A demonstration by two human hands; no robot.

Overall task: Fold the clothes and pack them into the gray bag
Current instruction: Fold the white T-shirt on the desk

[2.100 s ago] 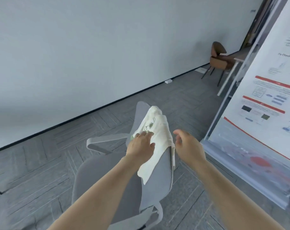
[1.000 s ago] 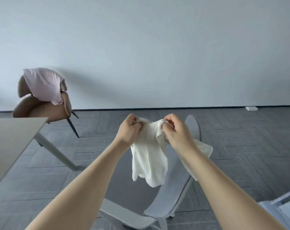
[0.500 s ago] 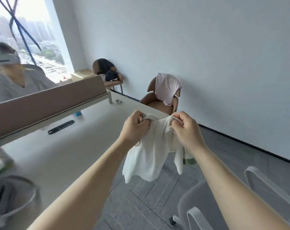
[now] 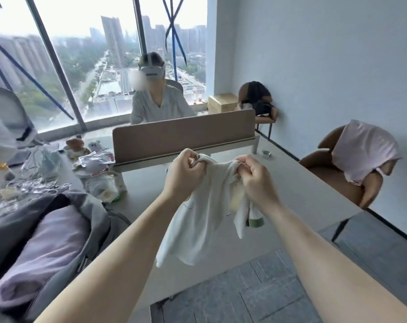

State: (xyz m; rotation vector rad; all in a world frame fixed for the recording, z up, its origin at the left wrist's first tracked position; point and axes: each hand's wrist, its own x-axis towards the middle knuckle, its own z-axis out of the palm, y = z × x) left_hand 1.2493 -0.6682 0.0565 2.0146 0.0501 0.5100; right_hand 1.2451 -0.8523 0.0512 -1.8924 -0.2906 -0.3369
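Note:
A small white shirt (image 4: 198, 220) hangs in the air over the near edge of the pale table (image 4: 302, 197). My left hand (image 4: 184, 176) grips its top edge on the left, and my right hand (image 4: 256, 180) grips the top edge on the right. The cloth droops between and below both fists, with a green trim at its lower right. The gray bag (image 4: 97, 220) lies open on the table at lower left, with a folded lilac garment (image 4: 42, 250) inside it. A pink shirt (image 4: 363, 152) is draped over a brown chair at right.
A brown divider panel (image 4: 184, 136) crosses the table, and a person wearing a headset (image 4: 156, 99) sits behind it. Crumpled plastic bags and toys (image 4: 58, 169) clutter the table's left. A second brown chair (image 4: 260, 103) with dark clothes stands by the wall. Gray floor lies below.
I lifted the white shirt off the gray chair with both hands. My view has swung left from the wall to the table; the gray bag has come into sight.

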